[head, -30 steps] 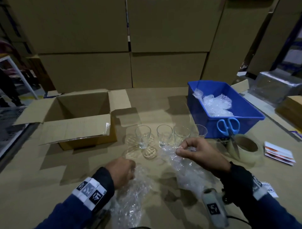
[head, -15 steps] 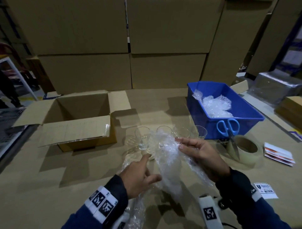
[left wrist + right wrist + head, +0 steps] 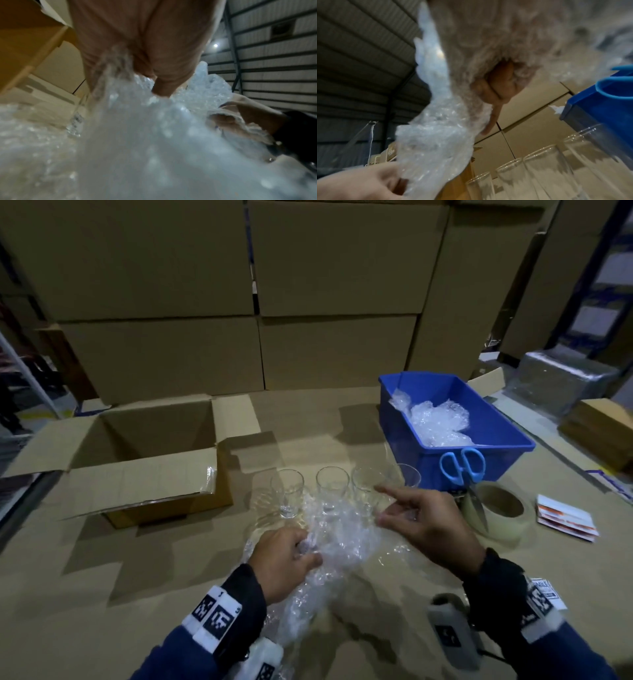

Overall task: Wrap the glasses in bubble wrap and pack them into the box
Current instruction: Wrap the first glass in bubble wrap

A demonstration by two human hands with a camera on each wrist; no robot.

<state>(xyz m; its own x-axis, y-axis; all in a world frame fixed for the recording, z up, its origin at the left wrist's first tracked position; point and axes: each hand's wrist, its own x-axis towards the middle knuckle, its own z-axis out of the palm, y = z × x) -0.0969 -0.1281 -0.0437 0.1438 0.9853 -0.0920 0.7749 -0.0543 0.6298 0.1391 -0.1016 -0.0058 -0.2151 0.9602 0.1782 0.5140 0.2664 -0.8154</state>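
The left hand (image 3: 286, 559) is gripping a crumpled bubble wrap sheet (image 3: 337, 546) with curled fingers, low over the cardboard-covered desk (image 3: 102, 594). The right hand (image 3: 428, 522) is pinching the sheet's other edge, forefinger sticking out. Four drinking glasses (image 3: 331, 486) are standing upright in a row just behind the sheet, between the open cardboard box (image 3: 144, 470) and the blue bin (image 3: 493, 422).

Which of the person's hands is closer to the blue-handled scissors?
The right. The right hand is just in front and left of the blue-handled scissors leaning on the blue plastic tub; the left hand grips the clear bubble wrap, farther left.
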